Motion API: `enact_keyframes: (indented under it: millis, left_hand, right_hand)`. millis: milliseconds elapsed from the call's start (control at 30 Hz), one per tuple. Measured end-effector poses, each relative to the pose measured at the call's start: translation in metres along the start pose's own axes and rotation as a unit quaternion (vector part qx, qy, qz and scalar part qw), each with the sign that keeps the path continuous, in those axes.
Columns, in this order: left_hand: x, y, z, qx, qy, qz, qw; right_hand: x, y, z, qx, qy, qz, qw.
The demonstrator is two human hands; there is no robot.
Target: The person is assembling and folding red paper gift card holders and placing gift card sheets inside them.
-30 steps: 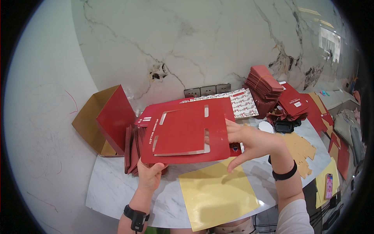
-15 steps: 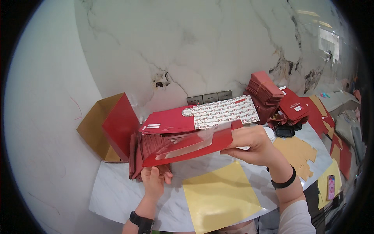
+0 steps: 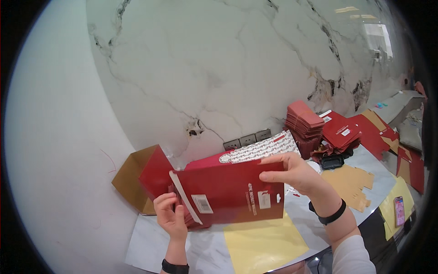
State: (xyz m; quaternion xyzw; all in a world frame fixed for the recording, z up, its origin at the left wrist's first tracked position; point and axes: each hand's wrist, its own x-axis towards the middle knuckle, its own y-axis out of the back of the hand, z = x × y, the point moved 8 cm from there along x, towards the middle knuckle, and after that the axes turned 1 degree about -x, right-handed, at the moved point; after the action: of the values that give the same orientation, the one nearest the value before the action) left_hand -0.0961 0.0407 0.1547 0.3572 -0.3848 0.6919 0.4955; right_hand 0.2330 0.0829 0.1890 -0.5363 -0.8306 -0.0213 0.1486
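A flat red cardboard box blank (image 3: 230, 192) stands nearly upright on its edge in front of me, its printed outer face toward me. My left hand (image 3: 169, 214) grips its lower left corner, beside a white strip along that edge. My right hand (image 3: 294, 172) pinches its top right corner from above. Behind the blank lies a pile of more red blanks (image 3: 205, 162), mostly hidden, with a white patterned sheet (image 3: 260, 150) on top.
An open red and brown box (image 3: 141, 180) stands at the left against the marble wall. A yellow sheet (image 3: 264, 242) lies on the white table (image 3: 146, 246) near me. Stacks of red folded boxes (image 3: 303, 121), brown cut-outs (image 3: 351, 182), a black tool (image 3: 332, 160) and a phone (image 3: 399, 210) sit to the right.
The red blank lay nearly flat with its inside up; both hands have flipped it up on edge, so its printed outer face now faces me.
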Motion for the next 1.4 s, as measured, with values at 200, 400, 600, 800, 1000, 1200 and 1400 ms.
enact_keyframes:
  millis: [200,400,600,800,1000,1200,1400]
  left_hand:
    - [0.029,-0.118,0.056,0.343,-0.152,-0.334,0.865]
    - [0.023,-0.128,0.019,0.307,-0.109,-0.32,0.889]
    - [0.023,-0.128,0.006,0.268,-0.105,-0.292,0.912]
    - [0.018,-0.135,0.001,0.234,-0.069,-0.319,0.916]
    - [0.015,-0.142,0.006,0.225,-0.074,-0.344,0.909]
    - [0.017,-0.137,0.015,0.214,-0.069,-0.34,0.913]
    - [0.018,-0.135,0.025,0.189,-0.052,-0.343,0.919]
  right_hand:
    - [0.007,-0.021,0.03,0.027,-0.042,-0.096,0.994]
    - [0.014,-0.021,0.044,0.097,-0.071,-0.079,0.99]
    - [0.017,-0.025,0.053,0.091,-0.056,-0.098,0.989]
    - [0.01,-0.02,0.064,-0.088,-0.148,-0.154,0.973]
    - [0.016,-0.014,0.08,-0.11,-0.132,-0.19,0.967]
    - [0.019,-0.012,0.085,-0.128,-0.121,-0.178,0.968]
    - [0.01,-0.022,0.067,-0.14,-0.075,-0.209,0.965]
